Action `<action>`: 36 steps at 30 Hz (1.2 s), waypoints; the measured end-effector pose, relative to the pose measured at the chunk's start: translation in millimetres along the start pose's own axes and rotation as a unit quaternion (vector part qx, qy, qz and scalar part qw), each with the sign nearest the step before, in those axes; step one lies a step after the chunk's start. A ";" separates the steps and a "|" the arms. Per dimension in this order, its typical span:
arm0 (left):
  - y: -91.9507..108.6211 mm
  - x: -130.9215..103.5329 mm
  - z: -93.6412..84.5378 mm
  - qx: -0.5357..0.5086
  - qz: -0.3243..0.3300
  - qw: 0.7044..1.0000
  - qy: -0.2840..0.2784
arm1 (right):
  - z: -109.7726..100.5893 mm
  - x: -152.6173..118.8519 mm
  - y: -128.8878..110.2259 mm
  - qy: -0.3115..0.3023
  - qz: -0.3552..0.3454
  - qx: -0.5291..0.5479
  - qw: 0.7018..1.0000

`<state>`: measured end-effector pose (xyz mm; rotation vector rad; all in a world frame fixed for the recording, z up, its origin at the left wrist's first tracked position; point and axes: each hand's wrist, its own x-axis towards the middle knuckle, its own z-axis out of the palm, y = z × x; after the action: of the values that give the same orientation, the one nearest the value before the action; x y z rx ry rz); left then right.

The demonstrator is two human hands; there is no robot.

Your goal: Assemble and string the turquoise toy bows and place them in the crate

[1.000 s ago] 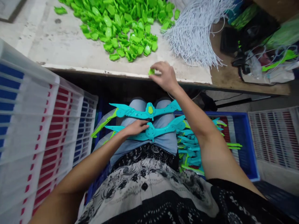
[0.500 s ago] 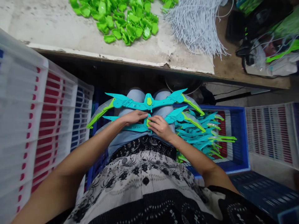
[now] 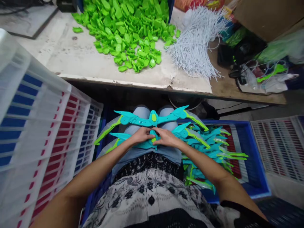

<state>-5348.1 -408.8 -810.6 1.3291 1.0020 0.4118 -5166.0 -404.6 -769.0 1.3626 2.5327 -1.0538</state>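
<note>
Two turquoise toy bows with green tips lie across my lap. The farther bow (image 3: 166,119) has a green piece at its centre and no hand on it. Over the middle of the nearer bow (image 3: 145,144), my left hand (image 3: 142,135) grips from the left, its fingers at the central block. From the right, my right hand (image 3: 164,136) has thumb and fingers around the nearer bow's green centre piece (image 3: 153,139). Both hands partly cover that bow's middle.
Green pieces (image 3: 142,38) are heaped on the worktable (image 3: 78,63) ahead, beside a bundle of white strings (image 3: 194,44). More bows fill a blue crate (image 3: 257,158) at right. White baskets (image 3: 68,126) stand at left.
The view has tilted up, showing more of the table and the green heap. My right hand's thumb and fingers have spread around the nearer bow's centre.
</note>
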 end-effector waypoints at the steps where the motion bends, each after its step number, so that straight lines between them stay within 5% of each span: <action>1: 1.2 -2.4 2.2 0.045 -0.001 0.999 0.021 | -15.4 5.6 -3.0 -0.020 -0.022 -0.022 0.999; 3: 3.2 -11.8 12.2 0.153 0.001 0.983 0.101 | -55.0 25.2 -11.5 0.015 -0.052 -0.058 0.997; 6: 0.9 -33.4 37.3 0.324 0.048 0.923 0.203 | -124.0 78.6 -23.1 0.259 -0.057 -0.102 0.959; 9: -6.1 -50.3 57.9 0.445 0.088 0.870 0.191 | -177.7 145.5 -22.9 0.389 0.003 -0.145 0.910; 13: -2.7 -48.3 59.2 0.520 0.045 0.842 0.136 | -201.0 212.1 -8.6 0.433 0.054 -0.143 0.888; 16: 9.9 -38.0 49.5 0.526 0.004 0.844 0.101 | -199.5 232.1 1.0 0.437 0.071 -0.130 0.887; 25: 35.7 -41.4 14.3 0.382 0.021 0.924 0.014 | -236.3 194.5 10.4 0.414 0.030 0.005 0.910; 29: 39.9 -29.2 -3.3 0.301 0.013 0.952 -0.055 | -242.7 160.9 15.8 0.292 0.068 0.111 0.947; 31: 34.9 -19.4 -8.0 0.247 -0.004 0.965 -0.093 | -237.6 148.8 19.2 0.263 0.092 0.081 0.957; 36: 16.1 -5.5 -8.0 0.054 -0.066 0.985 -0.151 | -215.5 138.2 25.5 0.348 0.057 -0.083 0.932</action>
<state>-5352.9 -404.1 -792.9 1.3648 0.8594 0.0523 -5177.8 -167.5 -669.9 2.0815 2.8356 -0.3419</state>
